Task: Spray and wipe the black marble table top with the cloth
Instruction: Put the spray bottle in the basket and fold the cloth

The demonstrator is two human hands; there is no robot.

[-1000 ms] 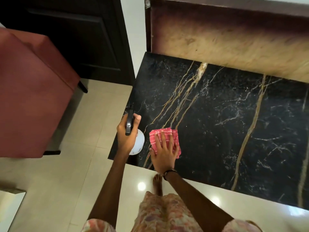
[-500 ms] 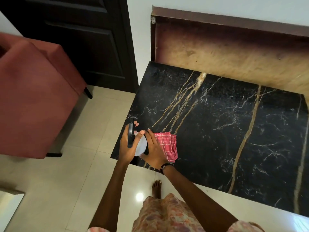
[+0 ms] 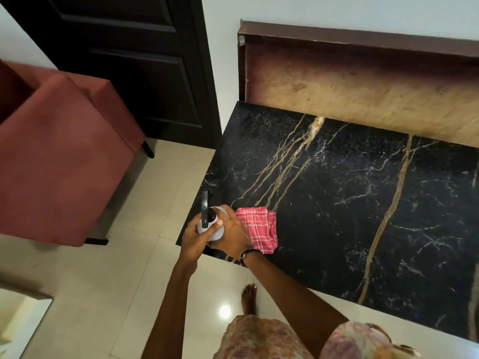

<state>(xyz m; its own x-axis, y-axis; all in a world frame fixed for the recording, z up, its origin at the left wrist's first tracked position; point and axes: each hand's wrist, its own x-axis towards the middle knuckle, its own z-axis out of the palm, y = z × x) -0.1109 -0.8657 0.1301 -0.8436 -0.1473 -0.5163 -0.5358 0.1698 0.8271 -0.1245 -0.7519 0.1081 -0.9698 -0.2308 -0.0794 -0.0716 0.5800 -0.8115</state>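
1. The black marble desk fills the right half of the view, from about 12 o'clock round to 4 o'clock; gold and white veins run across its dark top; its near-left corner sits close to the middle of the view.
2. The cloth, pink-red with a pale check, lies crumpled on the desk at that near-left corner; it lies just beside the right hand, at the hand's 3 o'clock, and touches its back edge.
3. The spray bottle, white-bodied with a black trigger head, is held over the desk's left edge, at 9 o'clock from the cloth; the black head points toward 12 o'clock.
4. The left hand has its grip wrapped round the bottle from the 7 o'clock side; the thumb lies across the white body.
5. The right hand has its grip curled against the bottle from the 4 o'clock side; its fingers press on the white body, and both hands touch each other there; a dark band circles the right wrist.
6. A brown wooden panel stands against the wall along the desk's far edge, at 1 o'clock.
7. A red upholstered chair stands on the pale tiled floor at 9 o'clock, well apart from the desk; a dark door closes the view at 11 o'clock.
8. A bare foot rests on the floor at 6 o'clock, just beside the desk's near edge; patterned clothing shows below it.
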